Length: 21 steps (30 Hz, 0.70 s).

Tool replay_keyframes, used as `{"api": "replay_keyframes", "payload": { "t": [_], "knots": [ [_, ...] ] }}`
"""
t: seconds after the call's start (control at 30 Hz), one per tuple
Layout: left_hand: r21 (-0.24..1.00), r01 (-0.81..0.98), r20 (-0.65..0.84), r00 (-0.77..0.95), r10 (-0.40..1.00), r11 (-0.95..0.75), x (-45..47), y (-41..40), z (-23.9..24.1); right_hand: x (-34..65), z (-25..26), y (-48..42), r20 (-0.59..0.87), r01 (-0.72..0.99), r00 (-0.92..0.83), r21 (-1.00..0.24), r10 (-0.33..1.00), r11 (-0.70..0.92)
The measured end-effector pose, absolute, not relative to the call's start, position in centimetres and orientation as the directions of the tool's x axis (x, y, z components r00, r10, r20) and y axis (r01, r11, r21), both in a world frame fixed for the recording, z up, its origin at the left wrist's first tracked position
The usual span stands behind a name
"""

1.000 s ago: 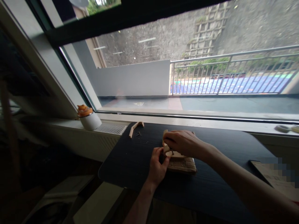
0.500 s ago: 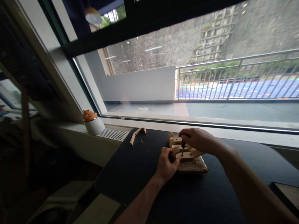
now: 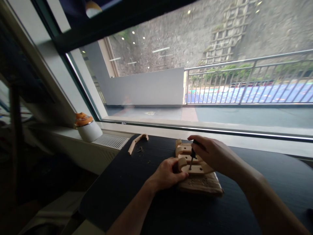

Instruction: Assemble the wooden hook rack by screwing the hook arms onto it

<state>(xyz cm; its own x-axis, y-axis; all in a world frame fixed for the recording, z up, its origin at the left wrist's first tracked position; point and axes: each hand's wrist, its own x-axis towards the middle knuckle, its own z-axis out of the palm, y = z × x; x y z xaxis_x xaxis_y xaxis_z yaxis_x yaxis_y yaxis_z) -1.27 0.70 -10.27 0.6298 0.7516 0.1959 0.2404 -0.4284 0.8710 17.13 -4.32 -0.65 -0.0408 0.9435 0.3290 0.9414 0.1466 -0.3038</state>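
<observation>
My right hand (image 3: 209,152) is closed around the black handle of a screwdriver (image 3: 192,157), whose shaft slants down to a hole in the nearest wooden hook (image 3: 195,169). This pale hook lies on a rough wooden board (image 3: 204,183), with similar hooks (image 3: 185,148) side by side behind it. With thumb and fingers, my left hand (image 3: 167,173) grips the curled left end of the nearest hook; some fingertips are hidden. Whether a screw sits under the screwdriver tip is too small to tell.
The board rests on a dark table (image 3: 117,192). A loose wooden hook (image 3: 135,143) and several small screws (image 3: 140,149) lie at its back left. Beyond are a white pot with an orange top (image 3: 89,130), a vent grille (image 3: 110,141) and a large window.
The view has shifted, so the board appears slightly lower and larger. My right hand's fingers have moved on the handle, and more of the screwdriver shows. My left hand stays on the hook.
</observation>
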Motion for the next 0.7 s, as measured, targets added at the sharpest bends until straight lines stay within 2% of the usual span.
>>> {"api": "replay_keyframes", "payload": {
  "t": [0.17,0.37,0.7],
  "knots": [
    [0.883,0.192,0.210,0.655,0.726,-0.428,-1.25,0.64,-10.46,17.35,-0.57,-4.30,0.349,0.950,-0.041,-0.278,0.936,0.145],
    [0.896,0.155,0.215,0.668,0.713,-0.416,-1.20,0.81,-10.79,17.64,-1.13,-4.23,0.383,0.933,0.014,-0.337,0.924,0.125],
    [0.887,0.156,0.232,0.663,0.711,-0.435,-1.25,0.97,-11.24,17.19,-0.87,-4.45,0.367,0.952,-0.027,-0.275,0.930,0.136]
  ]
}}
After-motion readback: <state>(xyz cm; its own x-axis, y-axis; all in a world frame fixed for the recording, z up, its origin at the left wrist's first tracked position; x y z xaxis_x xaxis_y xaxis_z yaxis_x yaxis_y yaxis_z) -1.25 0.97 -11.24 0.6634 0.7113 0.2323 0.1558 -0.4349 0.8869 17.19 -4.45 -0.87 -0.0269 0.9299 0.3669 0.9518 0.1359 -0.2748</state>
